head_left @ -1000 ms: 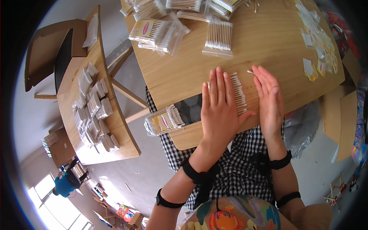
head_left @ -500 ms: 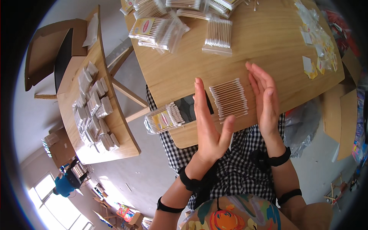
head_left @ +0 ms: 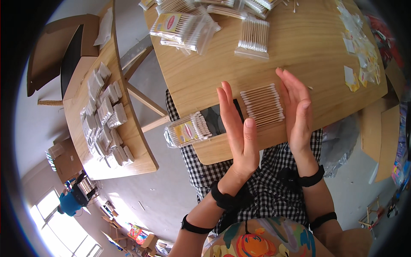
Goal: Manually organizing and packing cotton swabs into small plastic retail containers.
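A flat row of cotton swabs lies on the wooden table between my two upright hands. My left hand is held on edge at the row's left side, fingers stretched and thumb apart, gripping nothing. On the other side my right hand stands with its fingers straight and its palm facing the swabs; it too is open. Whether either palm touches the swab tips I cannot tell. Left of my left hand is a dark pad, partly covered by a clear bag of swabs with a yellow label.
Bagged swabs are heaped at the far left, with a single bag beside them. Empty bags and yellow cards lie at the far right. Several packs cover a side table. A person is in the background.
My left hand has moved right and turned more upright, closer to the swab row. The right hand has hardly moved. The whole view has shifted slightly.
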Tool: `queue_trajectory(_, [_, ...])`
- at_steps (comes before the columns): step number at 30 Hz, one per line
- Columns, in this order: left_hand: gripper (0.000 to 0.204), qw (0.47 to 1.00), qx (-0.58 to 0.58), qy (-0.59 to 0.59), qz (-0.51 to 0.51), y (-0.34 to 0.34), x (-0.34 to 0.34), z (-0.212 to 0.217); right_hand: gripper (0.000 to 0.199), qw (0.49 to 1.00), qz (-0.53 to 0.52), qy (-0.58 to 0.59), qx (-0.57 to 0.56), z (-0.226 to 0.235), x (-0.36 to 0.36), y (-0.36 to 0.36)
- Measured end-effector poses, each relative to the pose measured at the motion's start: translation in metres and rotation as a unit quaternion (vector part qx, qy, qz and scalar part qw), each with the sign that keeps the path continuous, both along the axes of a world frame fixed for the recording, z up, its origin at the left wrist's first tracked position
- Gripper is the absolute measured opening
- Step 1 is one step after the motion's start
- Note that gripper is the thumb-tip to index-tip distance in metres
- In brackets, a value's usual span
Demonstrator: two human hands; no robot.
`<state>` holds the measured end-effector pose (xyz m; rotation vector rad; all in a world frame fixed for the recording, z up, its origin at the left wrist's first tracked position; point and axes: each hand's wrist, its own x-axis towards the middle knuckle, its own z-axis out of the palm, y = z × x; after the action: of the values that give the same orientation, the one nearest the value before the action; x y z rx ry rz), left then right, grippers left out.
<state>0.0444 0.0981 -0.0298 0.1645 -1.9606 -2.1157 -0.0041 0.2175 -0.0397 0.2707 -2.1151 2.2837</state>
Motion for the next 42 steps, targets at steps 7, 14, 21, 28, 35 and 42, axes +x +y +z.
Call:
queue_trajectory(7, [0.078,0.995,0.085,0.000,0.053,0.010,-0.006,-0.003,0.070,1.000,-0.017,-0.009,-0.011,0.000,0.002,-0.003])
queue_trajectory(14, [0.076,0.994,0.097,-0.004,0.039,0.009,-0.022,-0.002,0.068,1.000,0.024,-0.002,-0.008,-0.002,-0.012,-0.008])
queue_trajectory(21, [0.090,0.929,-0.364,-0.003,-0.064,-0.007,-0.012,0.003,0.070,0.999,-0.001,-0.028,-0.038,0.003,-0.007,0.001])
queue_trajectory(28, [0.118,0.769,-0.617,-0.046,-0.159,0.006,0.002,-0.005,0.071,0.999,-0.022,-0.016,-0.041,0.000,-0.002,0.015])
queue_trajectory(35, [0.119,0.763,-0.621,-0.056,-0.170,0.009,0.011,-0.001,0.068,1.000,-0.019,-0.007,-0.023,0.000,-0.001,0.022])
queue_trajectory(42, [0.120,0.757,-0.637,-0.043,-0.138,0.007,0.002,-0.004,0.064,1.000,-0.021,0.008,-0.021,-0.006,-0.002,0.021])
